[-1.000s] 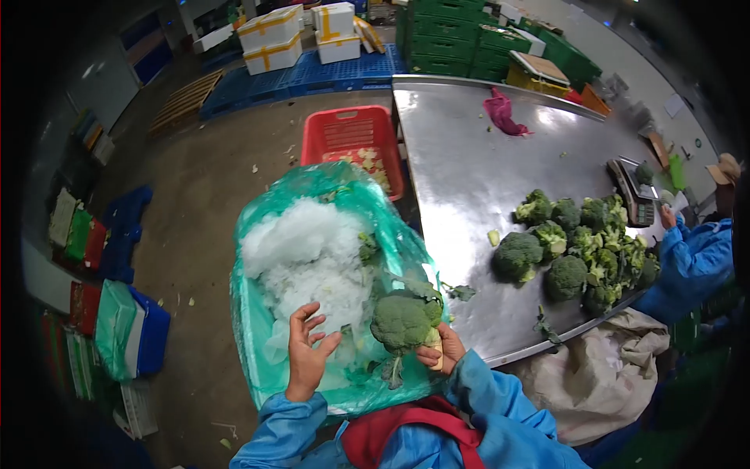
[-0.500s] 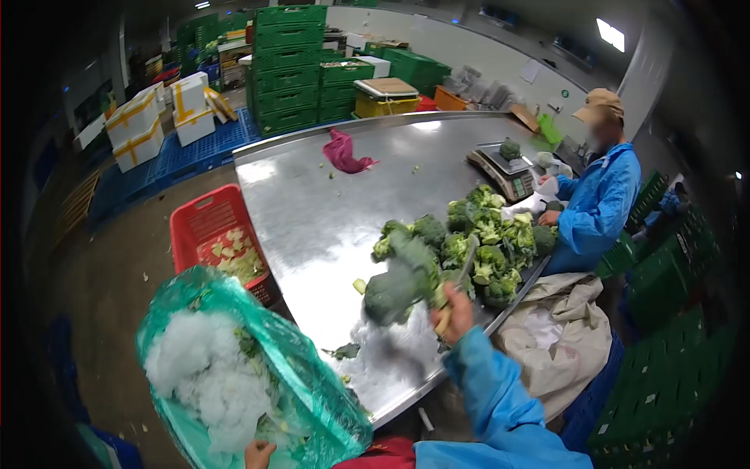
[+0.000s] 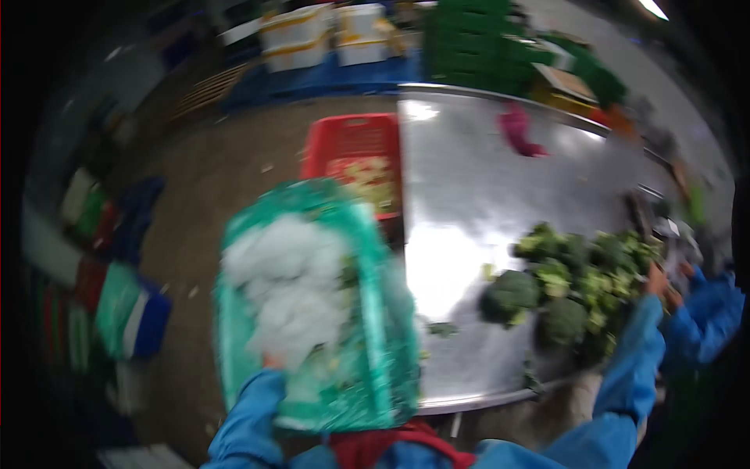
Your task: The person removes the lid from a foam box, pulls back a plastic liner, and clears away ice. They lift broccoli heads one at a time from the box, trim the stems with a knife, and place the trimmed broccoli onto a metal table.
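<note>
My left hand (image 3: 273, 361) reaches into the white crushed ice (image 3: 293, 266) at the near part of a container lined with green plastic (image 3: 394, 336). Its fingers are blurred and partly hidden. My right hand (image 3: 656, 280) is stretched out to the right edge of the heap of broccoli heads (image 3: 558, 277), smeared by motion; I cannot make out whether a knife is in it. One large broccoli head (image 3: 512, 293) rests at the heap's left side on the metal table (image 3: 461, 195).
A red crate (image 3: 351, 129) with pale trimmings stands beyond the green liner. A pink cloth (image 3: 517, 131) lies at the table's far side. At right is a co-worker's blue sleeve (image 3: 707, 313). White boxes (image 3: 297, 39) and green crates (image 3: 467, 43) are stacked behind.
The view has swung left and down. My right hand, which held a knife by the near broccoli, is now at the heap's right side. My left hand has moved further into the ice.
</note>
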